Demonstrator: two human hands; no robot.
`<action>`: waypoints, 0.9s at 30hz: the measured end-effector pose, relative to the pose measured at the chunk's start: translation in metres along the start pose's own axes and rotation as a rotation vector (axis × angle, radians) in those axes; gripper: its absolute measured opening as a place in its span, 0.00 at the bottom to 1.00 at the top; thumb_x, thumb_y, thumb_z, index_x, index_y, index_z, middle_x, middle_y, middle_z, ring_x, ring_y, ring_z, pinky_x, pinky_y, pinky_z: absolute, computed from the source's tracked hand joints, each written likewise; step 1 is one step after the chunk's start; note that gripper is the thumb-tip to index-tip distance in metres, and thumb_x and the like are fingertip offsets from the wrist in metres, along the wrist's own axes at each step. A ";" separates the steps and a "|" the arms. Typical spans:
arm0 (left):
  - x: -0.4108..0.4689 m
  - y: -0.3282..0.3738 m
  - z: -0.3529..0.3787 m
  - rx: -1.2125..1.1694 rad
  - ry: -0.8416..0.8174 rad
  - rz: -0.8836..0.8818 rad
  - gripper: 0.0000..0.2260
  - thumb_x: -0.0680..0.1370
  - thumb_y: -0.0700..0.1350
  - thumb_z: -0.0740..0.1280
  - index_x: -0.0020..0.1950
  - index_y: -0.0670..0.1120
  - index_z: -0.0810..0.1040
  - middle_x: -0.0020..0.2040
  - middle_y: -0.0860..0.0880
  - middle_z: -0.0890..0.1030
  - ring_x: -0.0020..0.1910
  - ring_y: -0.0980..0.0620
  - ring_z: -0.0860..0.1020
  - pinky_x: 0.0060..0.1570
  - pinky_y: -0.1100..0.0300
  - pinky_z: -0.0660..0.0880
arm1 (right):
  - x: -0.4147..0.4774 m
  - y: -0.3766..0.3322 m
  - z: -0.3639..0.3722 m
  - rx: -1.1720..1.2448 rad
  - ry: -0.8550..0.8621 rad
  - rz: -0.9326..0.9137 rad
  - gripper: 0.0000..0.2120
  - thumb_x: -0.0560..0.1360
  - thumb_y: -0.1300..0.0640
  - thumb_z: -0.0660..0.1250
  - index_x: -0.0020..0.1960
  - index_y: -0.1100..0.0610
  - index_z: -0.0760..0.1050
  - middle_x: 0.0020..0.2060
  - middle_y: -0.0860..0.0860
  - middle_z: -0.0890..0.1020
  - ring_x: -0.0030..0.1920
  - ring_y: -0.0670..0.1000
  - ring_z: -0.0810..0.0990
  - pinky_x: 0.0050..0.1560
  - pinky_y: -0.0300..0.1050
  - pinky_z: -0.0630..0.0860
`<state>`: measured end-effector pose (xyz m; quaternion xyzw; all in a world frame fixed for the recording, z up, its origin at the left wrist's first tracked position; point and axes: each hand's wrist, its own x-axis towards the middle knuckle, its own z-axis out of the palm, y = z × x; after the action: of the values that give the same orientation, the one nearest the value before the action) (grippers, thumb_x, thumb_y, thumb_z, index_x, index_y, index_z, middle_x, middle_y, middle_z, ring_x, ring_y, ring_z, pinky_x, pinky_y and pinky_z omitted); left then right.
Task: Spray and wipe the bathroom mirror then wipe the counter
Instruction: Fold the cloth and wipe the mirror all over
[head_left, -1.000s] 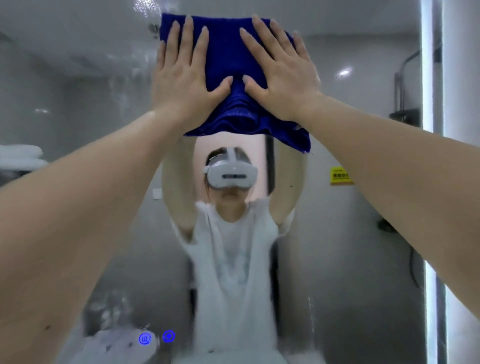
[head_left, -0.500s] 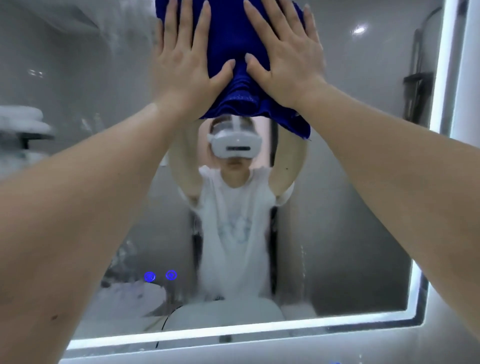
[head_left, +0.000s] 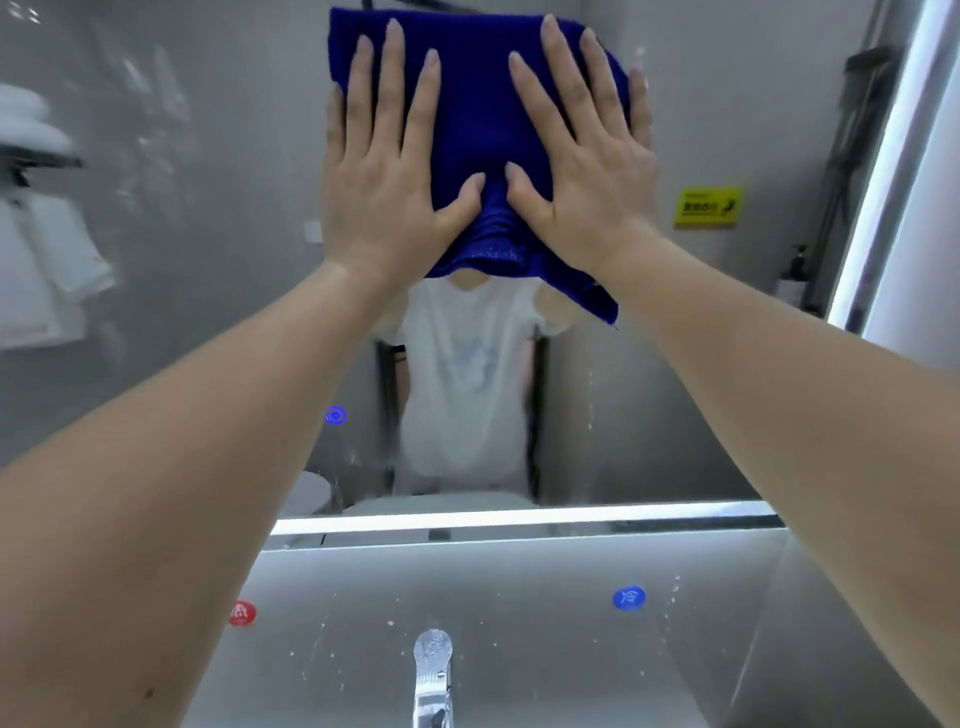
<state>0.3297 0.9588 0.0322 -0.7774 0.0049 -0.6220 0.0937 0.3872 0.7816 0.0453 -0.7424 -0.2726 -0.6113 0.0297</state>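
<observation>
A dark blue cloth (head_left: 478, 114) lies flat against the bathroom mirror (head_left: 208, 260) in the upper middle. My left hand (head_left: 384, 176) presses its left half with fingers straight and spread. Beside it my right hand (head_left: 582, 166) presses the right half the same way, thumbs nearly meeting at the cloth's lower fold. The cloth's bottom corner hangs loose under my right wrist. The mirror glass is misted and streaked, with droplets at the left and lower right. It reflects a person in a white shirt.
A lit strip (head_left: 519, 519) marks the mirror's bottom edge, another runs up the right side. Below is a grey splashed wall with a red dot (head_left: 242, 613) and a blue dot (head_left: 628, 597). A chrome tap (head_left: 432, 670) sticks out at bottom centre. White towels show reflected at left.
Both hands have slid the cloth down the mirror, and my view has tipped down, so the mirror's bottom edge, the wall below and the tap have come into sight.
</observation>
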 end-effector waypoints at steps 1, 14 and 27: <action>-0.011 0.003 0.002 0.005 -0.009 -0.001 0.34 0.77 0.62 0.53 0.78 0.44 0.54 0.78 0.40 0.53 0.77 0.40 0.51 0.75 0.49 0.46 | -0.011 -0.001 0.003 -0.001 -0.003 -0.008 0.30 0.78 0.41 0.49 0.78 0.49 0.52 0.78 0.53 0.54 0.78 0.56 0.51 0.76 0.59 0.47; -0.051 0.015 0.005 0.059 -0.081 -0.053 0.34 0.76 0.64 0.49 0.78 0.47 0.51 0.78 0.44 0.53 0.77 0.43 0.50 0.75 0.52 0.44 | -0.055 -0.013 0.018 -0.036 0.073 0.040 0.29 0.78 0.40 0.49 0.76 0.49 0.60 0.74 0.52 0.64 0.75 0.56 0.61 0.75 0.57 0.52; -0.197 0.038 0.049 0.004 -0.038 0.128 0.33 0.77 0.61 0.56 0.75 0.40 0.60 0.74 0.35 0.61 0.73 0.38 0.55 0.73 0.45 0.50 | -0.212 -0.039 0.063 0.057 0.105 -0.066 0.28 0.78 0.41 0.56 0.75 0.52 0.61 0.73 0.56 0.65 0.74 0.59 0.60 0.73 0.62 0.55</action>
<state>0.3365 0.9530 -0.1742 -0.7870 0.0513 -0.5998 0.1348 0.4042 0.7600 -0.1775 -0.6987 -0.3123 -0.6421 0.0448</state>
